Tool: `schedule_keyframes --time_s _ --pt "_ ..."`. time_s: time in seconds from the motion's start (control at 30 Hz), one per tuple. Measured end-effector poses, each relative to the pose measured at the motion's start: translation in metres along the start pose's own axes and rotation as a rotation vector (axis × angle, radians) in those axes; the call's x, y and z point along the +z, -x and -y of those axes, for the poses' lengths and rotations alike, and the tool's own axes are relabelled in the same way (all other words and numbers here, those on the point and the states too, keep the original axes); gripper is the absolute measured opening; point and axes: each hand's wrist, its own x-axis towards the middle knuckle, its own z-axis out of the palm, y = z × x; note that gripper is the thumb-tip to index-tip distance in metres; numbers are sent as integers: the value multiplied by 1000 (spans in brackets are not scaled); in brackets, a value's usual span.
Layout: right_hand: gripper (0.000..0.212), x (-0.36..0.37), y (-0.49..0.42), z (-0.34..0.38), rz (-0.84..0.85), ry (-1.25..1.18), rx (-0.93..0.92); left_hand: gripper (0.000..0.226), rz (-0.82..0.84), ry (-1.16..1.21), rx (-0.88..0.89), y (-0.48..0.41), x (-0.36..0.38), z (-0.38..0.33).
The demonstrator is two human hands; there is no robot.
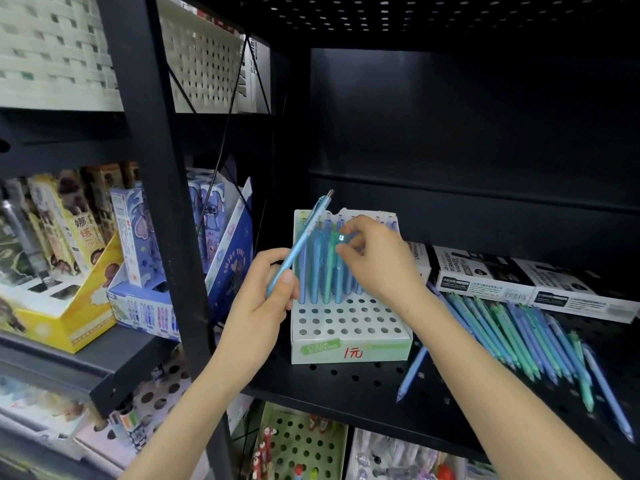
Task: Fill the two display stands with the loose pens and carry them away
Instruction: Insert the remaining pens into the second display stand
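Note:
A white display stand (349,327) with rows of holes sits on the black perforated shelf (363,386). Several blue and green pens stand upright in its back rows. My left hand (263,292) grips a light blue pen (304,240), tilted with its clicker end up and to the right, just left of the stand. My right hand (377,258) reaches over the stand and pinches the top of a green pen (336,258) standing among the others. A pile of loose blue and green pens (519,337) lies on the shelf to the right. Only one stand is in view.
White marker boxes (519,282) lie behind the loose pens. One blue pen (412,372) lies by the stand's front right corner. A black upright post (166,202) separates this bay from boxed goods (138,244) on the left shelf. More goods sit below.

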Motion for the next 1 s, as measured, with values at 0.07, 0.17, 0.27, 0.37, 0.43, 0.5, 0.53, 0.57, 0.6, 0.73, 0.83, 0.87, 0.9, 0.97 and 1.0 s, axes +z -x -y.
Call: schedule_keyframes --time_s 0.07,0.17,0.27,0.37,0.43,0.5,0.53,0.57,0.6,0.73,0.83,0.87,0.9,0.97,1.0 --pt "21 -1 1 2 -41 23 9 16 0 14 1 0 1 0" --pt "20 -7 10 6 -224 -113 -36 12 26 -21 36 1 0 1" --pt "23 -16 15 14 -182 -568 29 21 60 -194 133 4 3 0" --pt "21 -29 18 12 -132 -792 107 24 76 -426 272 5 7 -2" --pt "16 -41 18 4 -175 -861 150 35 17 -547 336 4 5 2" --pt "15 -52 17 -8 -230 -831 171 49 -60 -582 282 2 2 10" --pt "15 -55 15 -14 -249 -772 169 56 -88 -582 230 1 1 14" --pt "16 -57 14 -18 -261 -703 156 60 -105 -584 181 0 2 19" --pt "16 -57 12 -21 -264 -629 133 62 -108 -591 146 0 3 23" --pt "14 -47 9 -26 -206 -433 47 60 -46 -614 105 0 10 39" --pt "14 -36 4 -29 -165 -400 25 55 -28 -608 104 -2 12 42" --pt "14 -34 3 -30 -145 -395 21 56 -22 -607 109 -3 12 41" --pt "14 -31 1 -30 -121 -388 16 56 -15 -605 114 -3 13 40" --pt "14 -25 -1 -30 -63 -361 4 56 -4 -604 125 -3 13 41" --pt "15 -23 -1 -29 -38 -354 1 55 -2 -603 131 -3 13 41"
